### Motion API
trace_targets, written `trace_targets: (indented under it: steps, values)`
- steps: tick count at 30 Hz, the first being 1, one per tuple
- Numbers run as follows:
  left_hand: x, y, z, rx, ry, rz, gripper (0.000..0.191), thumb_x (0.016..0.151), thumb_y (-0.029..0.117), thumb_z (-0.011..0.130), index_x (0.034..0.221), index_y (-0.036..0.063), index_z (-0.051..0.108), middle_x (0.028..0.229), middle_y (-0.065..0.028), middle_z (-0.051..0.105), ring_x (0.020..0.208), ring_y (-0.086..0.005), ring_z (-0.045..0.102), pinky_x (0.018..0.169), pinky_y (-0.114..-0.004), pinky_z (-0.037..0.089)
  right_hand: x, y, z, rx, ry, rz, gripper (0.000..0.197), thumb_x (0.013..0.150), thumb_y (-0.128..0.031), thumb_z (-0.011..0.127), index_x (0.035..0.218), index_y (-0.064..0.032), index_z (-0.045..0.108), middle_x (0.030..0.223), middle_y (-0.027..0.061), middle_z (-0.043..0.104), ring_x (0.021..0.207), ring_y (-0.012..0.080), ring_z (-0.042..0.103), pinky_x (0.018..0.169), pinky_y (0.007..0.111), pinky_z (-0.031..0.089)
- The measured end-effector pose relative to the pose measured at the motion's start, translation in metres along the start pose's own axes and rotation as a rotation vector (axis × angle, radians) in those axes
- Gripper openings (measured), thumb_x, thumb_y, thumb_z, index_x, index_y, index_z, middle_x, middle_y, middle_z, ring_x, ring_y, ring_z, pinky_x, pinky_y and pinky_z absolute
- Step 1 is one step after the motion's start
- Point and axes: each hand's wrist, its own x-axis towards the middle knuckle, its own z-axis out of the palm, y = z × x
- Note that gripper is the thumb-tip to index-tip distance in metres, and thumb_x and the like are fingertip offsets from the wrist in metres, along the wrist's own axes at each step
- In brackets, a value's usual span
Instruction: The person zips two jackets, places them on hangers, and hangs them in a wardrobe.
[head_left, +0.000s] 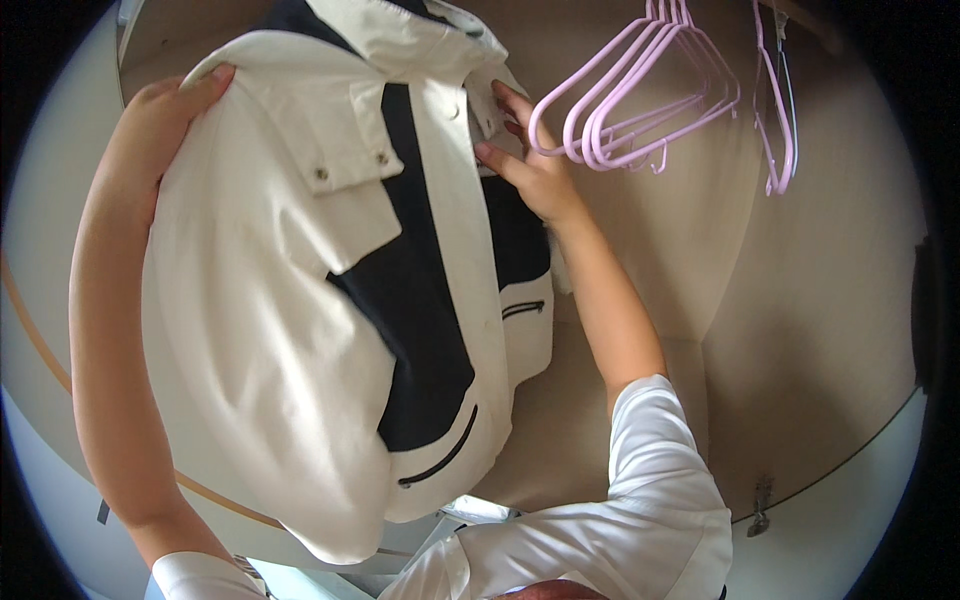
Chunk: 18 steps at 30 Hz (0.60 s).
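Observation:
A cream and black jacket (442, 300) hangs upright before me, with a placket down its front, snap flaps on the chest and dark zips low on both sides. My left hand (176, 105) grips its shoulder at the upper left, thumb on the front and the fingers hidden behind the cloth. Beside the jacket's other side, at chest height, is my right hand (529, 157), its thumb and fingers apart around the edge of the fabric; whether it grips the cloth I cannot tell. Several pink clothes hangers (600, 127) hang just right of that hand.
The jacket is in front of an open wardrobe with beige inner walls (810, 300). Farther right hang another pink hanger (784, 142) and a light blue one (793, 112). A metal hinge (760, 506) sits at the wardrobe's lower right edge.

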Motion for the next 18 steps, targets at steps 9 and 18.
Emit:
trace_targets:
  steps: [9,18]
  values:
    - [-0.039,-0.021,0.031,-0.144,-0.141,-0.017,0.049,0.091,0.033,0.073,0.116,-0.0080,0.067,0.102,-0.0210,0.073,0.083,-0.0276,0.073,0.074,-0.039,0.058,-0.018,0.081,0.067,0.113,-0.094,0.074,0.084,0.087,-0.019,0.077,0.156,-0.0029,0.032,0.160,0.0188,0.034,0.146,0.0306,0.037,0.119,0.041,0.033]
    - [-0.131,-0.024,0.090,0.046,0.072,0.338,0.081,0.087,0.036,0.081,0.142,-0.0102,0.043,0.121,-0.0256,0.065,0.107,-0.0298,0.067,0.090,-0.038,0.054,-0.102,0.129,0.057,-0.557,0.263,0.097,0.082,0.089,-0.031,0.070,0.153,0.0046,0.033,0.154,0.0330,0.034,0.140,0.0492,0.036,0.119,0.048,0.030]
